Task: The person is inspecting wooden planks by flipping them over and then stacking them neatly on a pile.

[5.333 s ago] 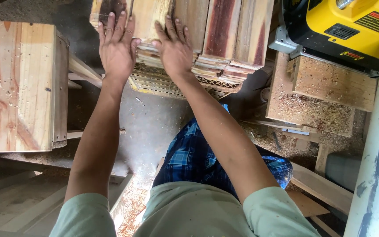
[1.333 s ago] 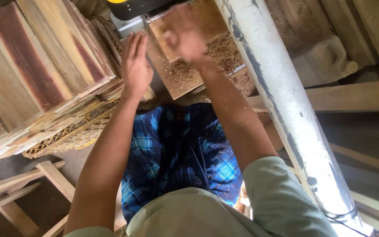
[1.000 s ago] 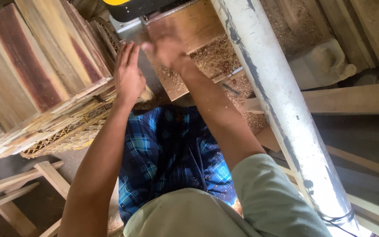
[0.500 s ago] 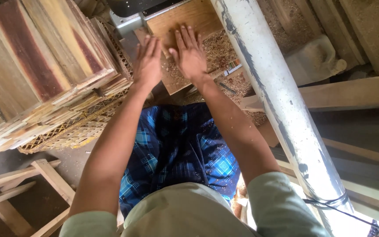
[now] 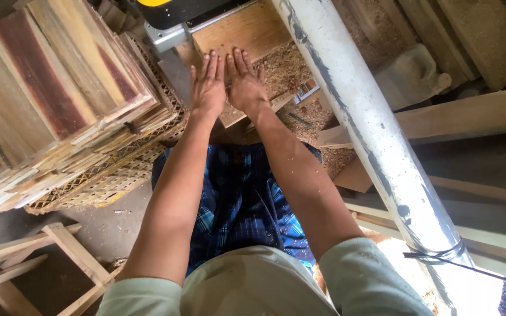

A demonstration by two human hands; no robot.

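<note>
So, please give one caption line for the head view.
Both hands, left hand and right hand, lie flat on a wooden board at a yellow machine.

Board stack (image 5: 60,99) left of post (image 5: 370,134)

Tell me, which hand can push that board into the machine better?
Probably the right hand: it lies flat on the wooden board, in line with the machine. The left hand sits at the board's left edge, partly off it, so it mostly steadies.
</note>
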